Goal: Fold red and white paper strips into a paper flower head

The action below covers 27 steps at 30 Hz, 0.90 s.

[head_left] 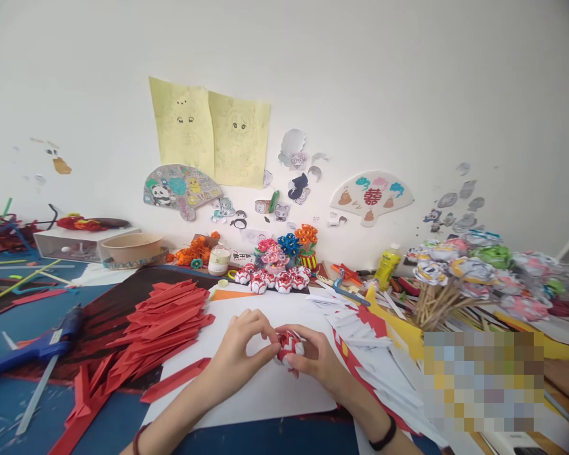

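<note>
A small round flower of folded red and white paper is held above a white sheet. My right hand wraps around its right side, thumb in front and fingers behind. My left hand is closed, with thumb and index fingertip pinched at the flower's left edge. Whatever lies between those fingertips is too small to make out. Left of my hands is a heap of folded red paper strips, with one loose strip nearer me. White folded strips are spread at the right.
Finished red and white flowers sit along the back, near a jar and a yellow bottle. A blue glue gun lies left. Paper flowers on sticks stand right. A person's hand shows at the right edge.
</note>
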Available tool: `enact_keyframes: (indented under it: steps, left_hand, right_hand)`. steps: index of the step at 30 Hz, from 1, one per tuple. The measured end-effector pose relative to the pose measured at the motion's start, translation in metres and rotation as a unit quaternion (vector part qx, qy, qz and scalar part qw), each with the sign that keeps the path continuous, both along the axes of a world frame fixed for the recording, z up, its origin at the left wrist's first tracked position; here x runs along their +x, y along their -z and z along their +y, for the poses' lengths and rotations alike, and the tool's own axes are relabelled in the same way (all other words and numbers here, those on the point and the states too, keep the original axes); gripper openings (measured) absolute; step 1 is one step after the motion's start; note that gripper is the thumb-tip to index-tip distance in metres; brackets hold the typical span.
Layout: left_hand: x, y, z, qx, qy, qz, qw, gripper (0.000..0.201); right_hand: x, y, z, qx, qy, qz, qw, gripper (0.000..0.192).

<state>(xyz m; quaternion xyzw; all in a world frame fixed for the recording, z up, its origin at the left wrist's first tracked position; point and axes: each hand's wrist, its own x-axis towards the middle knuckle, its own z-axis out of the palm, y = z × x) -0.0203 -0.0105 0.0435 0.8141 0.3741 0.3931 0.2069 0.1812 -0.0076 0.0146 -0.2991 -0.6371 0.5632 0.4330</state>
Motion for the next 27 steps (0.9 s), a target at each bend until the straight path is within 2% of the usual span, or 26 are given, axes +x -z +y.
enact_keyframes:
  steps: [9,19,27]
  left_hand:
    - [0.0009,-0.0068,-0.0049,-0.012,0.0,0.015,1.0,0.014]
    - [-0.0029,-0.0043,-0.0057,0.095,0.043,0.124,0.987,0.013]
    - [-0.003,-0.0043,-0.0032,0.039,0.057,0.109,0.992,0.017]
  right_hand:
    - [-0.0014,-0.0012,-0.0021,-0.003,-0.004,0.01,1.0,0.045]
    - [-0.0024,0.0014,0.0008,-0.009,-0.006,0.013,1.0,0.048]
    - [-0.0014,0.0026,0.0012,-0.003,-0.006,-0.001,1.0,0.048]
